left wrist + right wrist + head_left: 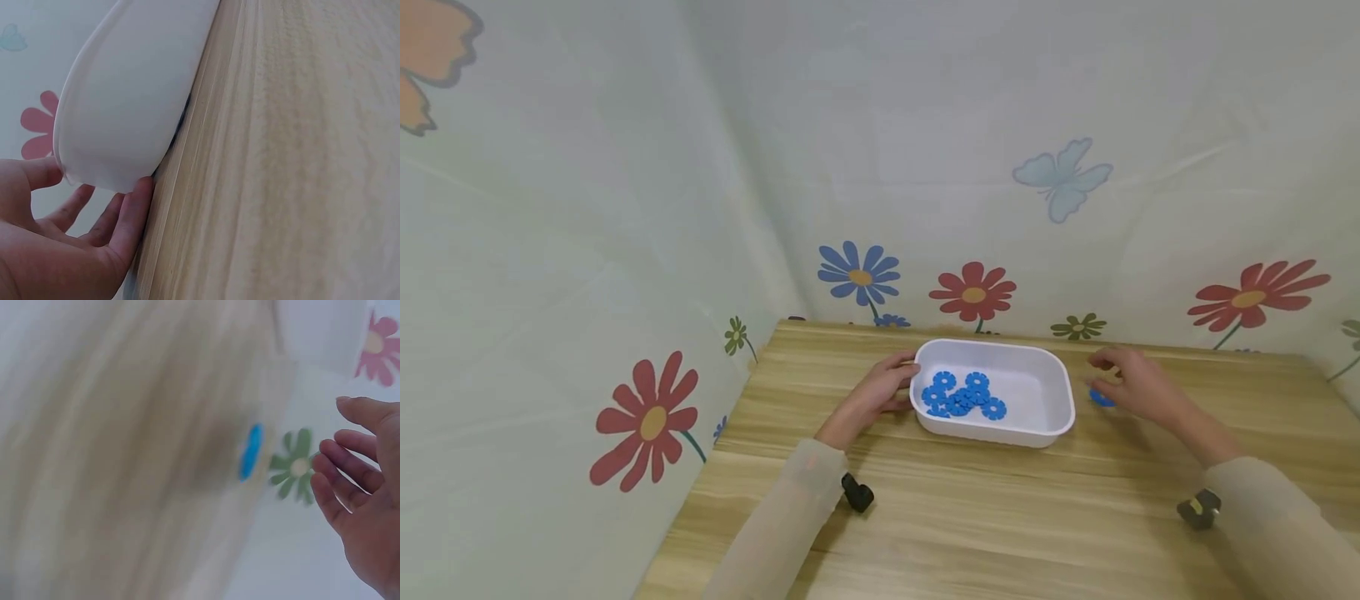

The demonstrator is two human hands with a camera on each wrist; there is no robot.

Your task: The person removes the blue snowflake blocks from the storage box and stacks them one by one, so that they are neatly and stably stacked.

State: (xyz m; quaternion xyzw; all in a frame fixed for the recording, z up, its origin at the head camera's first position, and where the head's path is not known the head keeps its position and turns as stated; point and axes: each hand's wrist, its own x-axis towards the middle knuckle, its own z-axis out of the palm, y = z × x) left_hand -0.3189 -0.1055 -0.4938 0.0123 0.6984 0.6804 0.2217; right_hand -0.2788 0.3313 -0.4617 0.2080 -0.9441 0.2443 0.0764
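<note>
A white plastic tray holds several blue notched snowflake discs, gathered in its left half. My left hand is at the tray's left end. The left wrist view shows the spread fingertips touching the outside of that end wall, from the rim down to near the tabletop. Right of the tray, my right hand hovers with loosely bent fingers, nothing between them. One single blue disc lies on the table below that hand, partly hidden by it in the head view.
The wood-grain table meets a pale curtain printed with flowers and butterflies at its back and left edges. Dark devices are strapped at both sleeve cuffs.
</note>
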